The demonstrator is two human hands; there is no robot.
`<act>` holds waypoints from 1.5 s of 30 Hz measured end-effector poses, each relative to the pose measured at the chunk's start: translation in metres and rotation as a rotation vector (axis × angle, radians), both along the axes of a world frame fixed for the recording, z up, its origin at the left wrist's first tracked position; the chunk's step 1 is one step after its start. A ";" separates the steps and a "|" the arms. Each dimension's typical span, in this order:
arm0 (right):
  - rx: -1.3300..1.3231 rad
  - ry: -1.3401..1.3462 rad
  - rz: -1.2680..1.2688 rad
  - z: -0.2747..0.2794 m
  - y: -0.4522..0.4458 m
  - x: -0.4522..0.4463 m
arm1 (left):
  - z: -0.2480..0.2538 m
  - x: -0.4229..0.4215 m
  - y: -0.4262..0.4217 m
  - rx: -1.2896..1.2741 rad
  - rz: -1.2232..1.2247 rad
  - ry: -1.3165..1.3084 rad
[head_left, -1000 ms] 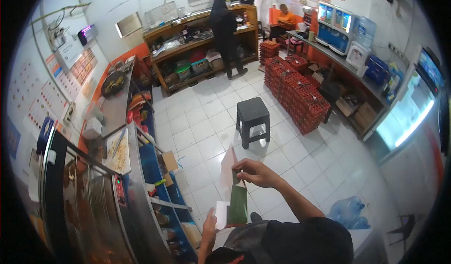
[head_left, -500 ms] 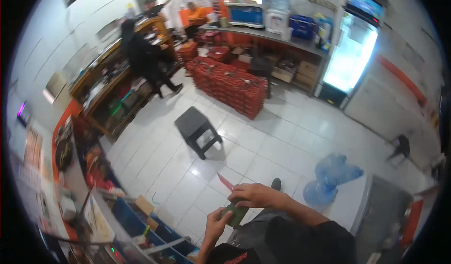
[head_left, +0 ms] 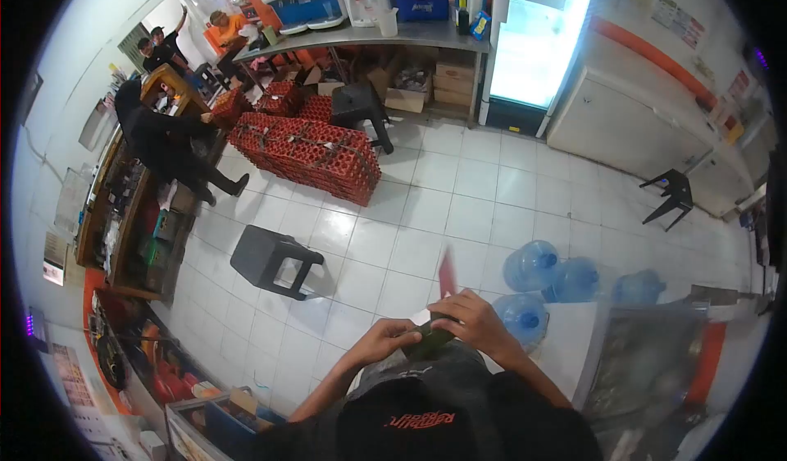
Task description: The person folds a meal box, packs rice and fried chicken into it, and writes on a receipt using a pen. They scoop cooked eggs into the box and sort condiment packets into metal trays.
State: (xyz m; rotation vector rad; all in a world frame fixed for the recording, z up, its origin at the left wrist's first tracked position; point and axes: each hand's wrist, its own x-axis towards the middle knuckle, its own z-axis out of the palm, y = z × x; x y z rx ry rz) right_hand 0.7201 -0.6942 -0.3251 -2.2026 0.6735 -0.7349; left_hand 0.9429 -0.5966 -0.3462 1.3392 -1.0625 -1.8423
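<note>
Both hands are close together in front of my dark shirt, at the lower middle of the view. My left hand (head_left: 384, 340) is closed on the left side of a dark green wallet-like item (head_left: 428, 342). My right hand (head_left: 469, 317) pinches the item's upper right part, its fingers bent over it. A thin pink-red sheet (head_left: 447, 276) sticks up from between the fingers of my right hand, slightly blurred. A bit of white shows behind the green item. Its inside cannot be made out.
A dark stool (head_left: 266, 257) stands on the tiled floor, with stacked red trays (head_left: 307, 153) beyond. Blue water bottles (head_left: 531, 266) lie at the right, near a white surface (head_left: 567, 338). A person in black (head_left: 164, 137) stands by wooden shelves (head_left: 123, 215); others are farther back.
The view has swung right, bringing the lit fridge and bottles nearer the middle. My left hand has come up to the green item, and the white paper it held earlier is mostly hidden.
</note>
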 end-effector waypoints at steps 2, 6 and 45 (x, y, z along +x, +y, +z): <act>0.074 -0.010 -0.027 -0.006 -0.029 -0.018 | -0.003 -0.008 -0.048 0.032 -0.074 0.021; 0.051 0.002 -0.096 -0.017 -0.089 -0.035 | -0.029 -0.021 -0.134 0.008 -0.217 0.063; -0.453 -0.389 -1.438 0.020 -0.590 -0.672 | 0.024 -0.813 -0.937 -1.188 -1.710 0.304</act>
